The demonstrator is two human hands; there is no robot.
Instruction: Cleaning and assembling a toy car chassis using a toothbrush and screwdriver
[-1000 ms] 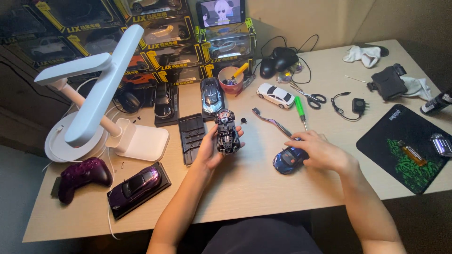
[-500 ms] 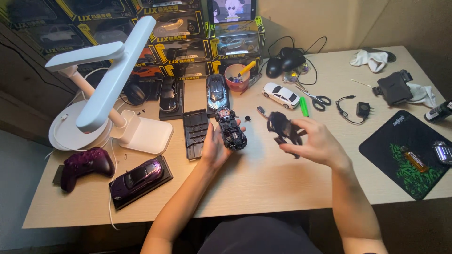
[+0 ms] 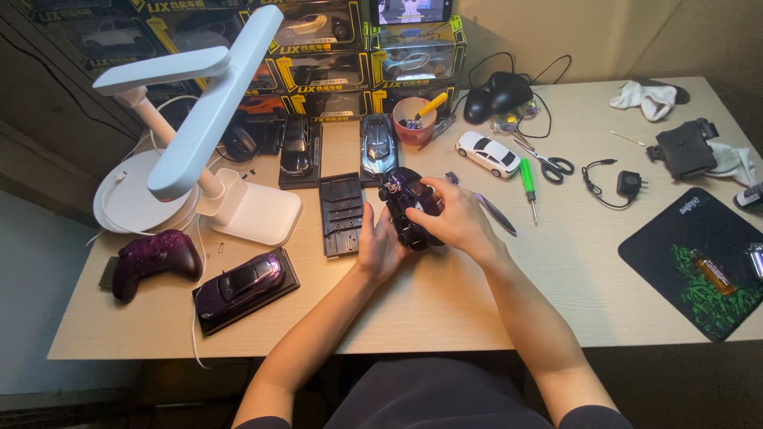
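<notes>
Since half a second ago, the right hand (image 3: 455, 225) has been brought in from the side and laid over the dark model car (image 3: 410, 208), which was then held by the left hand (image 3: 380, 248) alone; the dark part carried in the right hand before can no longer be told apart from the car.

The dark model car is held above the desk (image 3: 493, 294), near its middle and in front of the person. Its long axis is tilted slightly from the near-far line, one end pointing away toward the stacked boxes, the other down toward the palms. Glossy black bodywork and small wheels are seen at the far end. It is gripped from below and the left by the left hand, fingers curled around its side. The right hand's fingers are clenched over its top and right flank.

Just to the left, a flat black rectangular base plate (image 3: 342, 213) is laid on the pale wood-grain desk. Behind it a silver model car (image 3: 377, 143) and a black model car (image 3: 296, 147) are parked on dark stands, with a pink cup (image 3: 411, 127) beside them. To the right, a white model car (image 3: 488, 153), a green-handled screwdriver (image 3: 528, 184) and scissors (image 3: 548, 163) are set out. Farther left stand a white desk lamp (image 3: 199, 135) of smooth plastic, a purple game controller (image 3: 155, 256) and a glossy purple model car (image 3: 242, 284). A black-and-green mouse mat (image 3: 699, 262) is laid at the far right.
</notes>
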